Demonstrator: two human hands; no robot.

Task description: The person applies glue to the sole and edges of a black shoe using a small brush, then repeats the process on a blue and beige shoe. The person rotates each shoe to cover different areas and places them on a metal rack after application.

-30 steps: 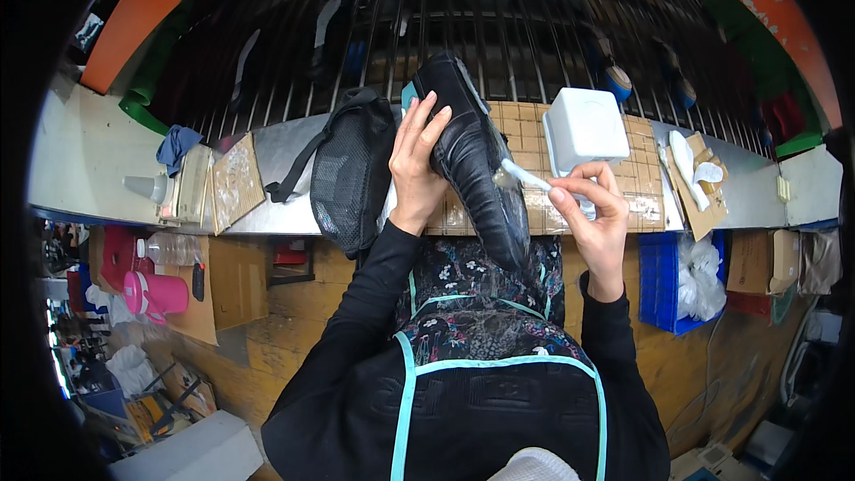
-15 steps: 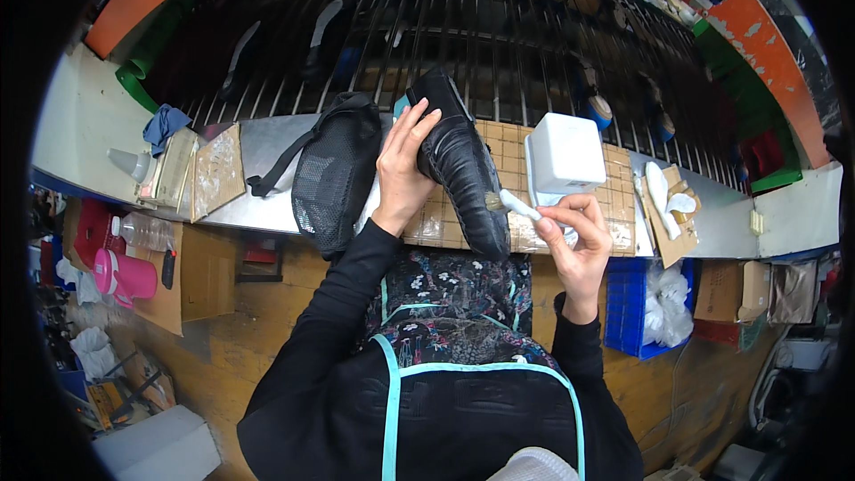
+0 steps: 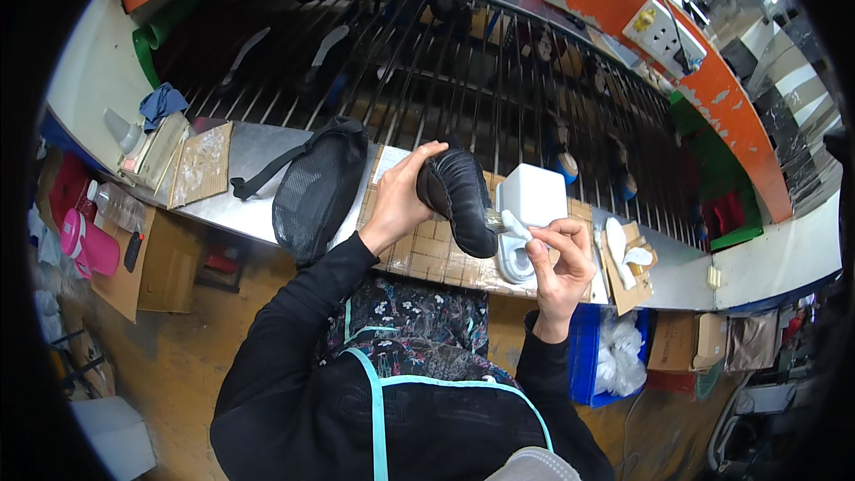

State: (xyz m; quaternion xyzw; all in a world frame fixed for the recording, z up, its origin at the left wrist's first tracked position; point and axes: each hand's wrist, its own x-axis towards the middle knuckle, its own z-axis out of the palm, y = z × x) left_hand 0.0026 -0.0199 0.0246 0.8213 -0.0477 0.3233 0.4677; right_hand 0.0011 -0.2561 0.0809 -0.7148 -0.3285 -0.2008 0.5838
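Your black shoe [image 3: 456, 203] looks like leather, creased and softly glossy, while your brush [image 3: 517, 226] has a smooth white handle. The white box [image 3: 537, 191] beside them seems smooth plastic with a slight sheen. Your surface [image 3: 258, 144] is dull grey metal, partly covered by brown cardboard [image 3: 427, 254] that shines (clear film or tape, you can't quite tell which). The black bag [image 3: 319, 191] is matt mesh; the orange frame [image 3: 730, 111] wears chipped paint.

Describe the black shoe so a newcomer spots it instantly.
Find the dark barred rack, then the metal bench along its near edge. Over the bench's brown gridded sheet, the person's left grip holds the black shoe. It's creased and glossy, unlike the strapped black mesh bag to its left.
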